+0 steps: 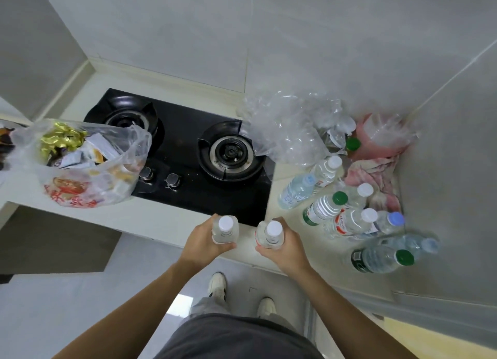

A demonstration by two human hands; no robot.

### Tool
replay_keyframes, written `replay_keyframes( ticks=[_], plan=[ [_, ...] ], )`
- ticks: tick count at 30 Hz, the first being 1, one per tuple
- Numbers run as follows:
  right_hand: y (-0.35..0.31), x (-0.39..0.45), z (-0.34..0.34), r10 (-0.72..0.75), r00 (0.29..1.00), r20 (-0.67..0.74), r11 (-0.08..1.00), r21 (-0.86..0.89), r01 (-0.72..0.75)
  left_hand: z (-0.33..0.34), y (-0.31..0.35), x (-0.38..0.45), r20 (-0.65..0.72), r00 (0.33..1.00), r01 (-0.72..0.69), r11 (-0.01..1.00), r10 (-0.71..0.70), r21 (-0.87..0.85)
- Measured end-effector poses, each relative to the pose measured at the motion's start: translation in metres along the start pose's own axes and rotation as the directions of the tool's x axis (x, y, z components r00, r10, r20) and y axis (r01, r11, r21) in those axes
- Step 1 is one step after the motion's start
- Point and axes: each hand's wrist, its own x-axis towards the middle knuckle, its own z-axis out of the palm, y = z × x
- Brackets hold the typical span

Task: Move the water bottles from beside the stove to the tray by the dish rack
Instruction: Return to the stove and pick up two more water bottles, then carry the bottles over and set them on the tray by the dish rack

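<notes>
My left hand (205,242) grips a clear water bottle with a white cap (225,227), held upright over the counter's front edge. Beside it, my right hand (282,247) grips a second white-capped water bottle (271,233), also upright. Both bottles are just in front of the black gas stove (188,154). To the right of the stove, several more water bottles (347,218) with white, green and blue caps stand or lie on the counter in the corner. A green-capped bottle (382,259) lies on its side nearest me. No tray or dish rack is in view.
A crumpled clear plastic wrap (290,127) lies behind the bottles, with a pink container (382,135) and a pink cloth (373,178) in the corner. A plastic bag of snacks (80,159) sits left of the stove. My feet (217,283) stand on the grey floor below.
</notes>
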Motion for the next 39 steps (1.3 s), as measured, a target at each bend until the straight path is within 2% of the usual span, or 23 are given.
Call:
replay_keyframes(
  ticks=[4, 8, 12, 17, 24, 28, 34, 39],
  plan=[
    [-0.011, 0.001, 0.001, -0.022, 0.995, 0.096, 0.998, 0.062, 0.016, -0.008, 0.000, -0.024, -0.122, 0.986, 0.093, 0.978, -0.117, -0.185],
    [-0.041, 0.009, 0.009, -0.122, 0.960, 0.252, 0.991, 0.085, 0.104, -0.025, 0.006, -0.059, -0.284, 0.930, 0.125, 0.926, -0.235, -0.355],
    [-0.093, 0.007, 0.035, -0.256, 0.871, 0.419, 0.967, 0.099, 0.237, -0.054, 0.008, -0.107, -0.405, 0.858, 0.099, 0.874, -0.317, -0.475],
    [-0.165, -0.026, 0.091, -0.382, 0.723, 0.576, 0.922, 0.177, 0.345, -0.098, -0.010, -0.189, -0.546, 0.741, 0.030, 0.831, -0.391, -0.555],
    [-0.257, -0.112, 0.219, -0.453, 0.513, 0.729, 0.872, 0.244, 0.424, -0.159, -0.086, -0.327, -0.700, 0.503, -0.068, 0.785, -0.507, -0.616],
    [-0.307, -0.182, 0.307, -0.459, 0.359, 0.813, 0.838, 0.262, 0.479, -0.195, -0.139, -0.421, -0.748, 0.369, -0.171, 0.751, -0.551, -0.637],
    [-0.374, -0.307, 0.449, -0.489, 0.164, 0.856, 0.770, 0.336, 0.543, -0.256, -0.211, -0.565, -0.765, 0.173, -0.260, 0.720, -0.620, -0.643],
    [-0.419, -0.398, 0.538, -0.478, -0.007, 0.878, 0.732, 0.403, 0.549, -0.291, -0.254, -0.665, -0.753, 0.005, -0.296, 0.718, -0.658, -0.630]
  ],
)
